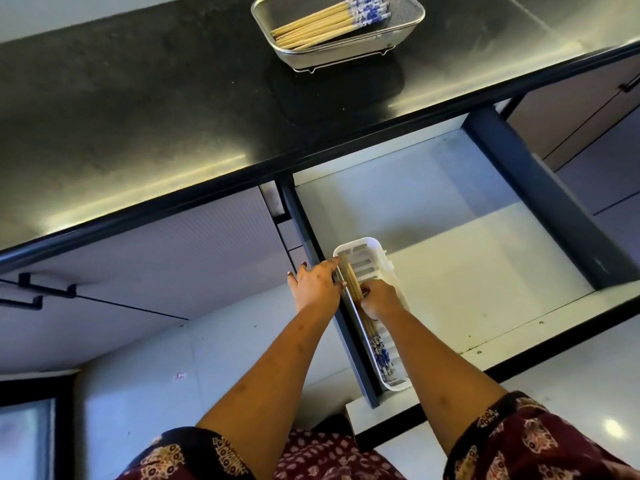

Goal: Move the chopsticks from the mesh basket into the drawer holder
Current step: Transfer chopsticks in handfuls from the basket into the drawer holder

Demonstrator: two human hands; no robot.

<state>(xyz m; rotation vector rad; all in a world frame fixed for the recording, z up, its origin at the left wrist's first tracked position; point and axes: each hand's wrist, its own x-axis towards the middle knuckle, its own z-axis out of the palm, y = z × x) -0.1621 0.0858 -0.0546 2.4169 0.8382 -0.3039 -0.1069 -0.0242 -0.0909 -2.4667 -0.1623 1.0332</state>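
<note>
Patterned maroon sleeves (519, 441) nearest the camera, both forearms reaching forward into the open drawer (467, 220).

White slotted holder (363, 247) sits along the drawer's left wall, long axis running near to far. A bundle of chopsticks in the holder (379, 355): blue-and-white patterned ends at the near end, plain wooden tips toward the far end.

Right hand (379, 299) is over the middle of the holder, fingers curled down around the bundle's wooden shafts, closed on them.

Left hand (317, 284) is just left of the holder, over the drawer's left wall, fingers spread and extended. Fingertips touch the bundle's far tips and the holder's left rim. Not wrapped around anything, open.

Rest of the drawer floor is bare white.

Mesh basket (337, 32) stands on the dark countertop (156, 109), far side, well apart from the drawer. It holds more chopsticks (329, 22), laid diagonally, patterned ends to the far right.
</note>
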